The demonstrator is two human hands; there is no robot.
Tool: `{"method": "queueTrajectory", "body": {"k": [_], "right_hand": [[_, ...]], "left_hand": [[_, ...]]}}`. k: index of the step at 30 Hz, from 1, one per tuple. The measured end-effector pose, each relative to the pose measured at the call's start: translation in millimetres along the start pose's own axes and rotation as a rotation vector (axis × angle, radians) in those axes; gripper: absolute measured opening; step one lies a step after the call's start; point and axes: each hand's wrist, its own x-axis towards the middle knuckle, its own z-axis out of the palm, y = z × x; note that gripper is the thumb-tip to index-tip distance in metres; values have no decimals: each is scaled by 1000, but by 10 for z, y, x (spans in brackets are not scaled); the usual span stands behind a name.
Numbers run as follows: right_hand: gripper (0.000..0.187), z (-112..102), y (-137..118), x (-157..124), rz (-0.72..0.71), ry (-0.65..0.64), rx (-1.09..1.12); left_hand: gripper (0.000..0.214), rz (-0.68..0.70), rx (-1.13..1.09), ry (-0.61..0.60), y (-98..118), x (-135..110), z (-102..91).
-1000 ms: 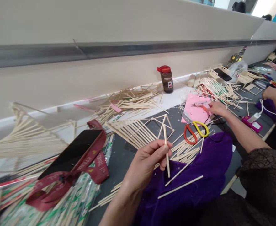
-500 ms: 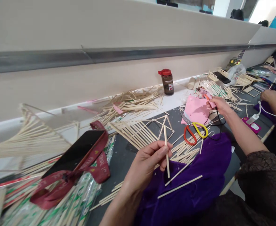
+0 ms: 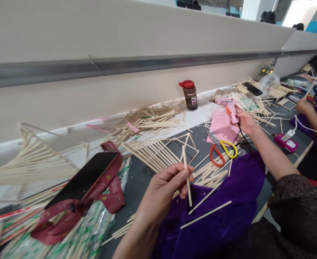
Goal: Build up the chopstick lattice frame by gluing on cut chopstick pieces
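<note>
My left hand (image 3: 165, 189) pinches a thin wooden stick (image 3: 187, 176) upright over a purple cloth (image 3: 220, 208) on my lap. My right hand (image 3: 243, 120) is stretched out to the right and grips a pink glue gun (image 3: 227, 104) by its handle, lifted above a pink sheet (image 3: 223, 126). The gun's black cord (image 3: 245, 138) trails back along my arm. A flat frame of glued sticks (image 3: 154, 153) and a small stick triangle (image 3: 188, 142) lie on the dark table between my hands. Two loose sticks (image 3: 205, 214) rest on the cloth.
Scissors with red and yellow handles (image 3: 223, 151) lie beside the pink sheet. A brown bottle with a red cap (image 3: 189, 94) stands by the wall. A phone on a red lanyard (image 3: 86, 178) sits on packed sticks at left. Another person's hands (image 3: 306, 106) work at far right.
My right hand has picked the pink glue gun up off the pink sheet and raised it. My left hand keeps the stick, shifted slightly left.
</note>
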Motion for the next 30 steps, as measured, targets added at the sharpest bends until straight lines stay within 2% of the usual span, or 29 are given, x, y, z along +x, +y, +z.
{"method": "queueTrajectory", "body": {"k": [6, 10, 14, 17, 22, 26, 30], "right_hand": [[33, 104, 45, -47, -41, -73, -3], [34, 261, 23, -45, -103, -117, -12], [29, 581, -108, -7, -260, -116, 2], [27, 879, -270, -17, -272, -118, 19], [32, 1227, -439, -172, -300, -282, -76], [25, 1265, -379, -307, -282, -396, -84], [12, 1203, -323, -376, -296, -397, -159]], "left_hand": [[28, -2, -15, 17, 36, -21, 47], [28, 22, -49, 34, 94, 9, 84], [25, 123, -125, 36, 263, 97, 175], [24, 197, -190, 36, 386, 164, 223], [24, 210, -213, 54, 412, 227, 125], [25, 217, -238, 120, 355, 245, -11], [29, 221, -249, 172, 310, 285, -51]]}}
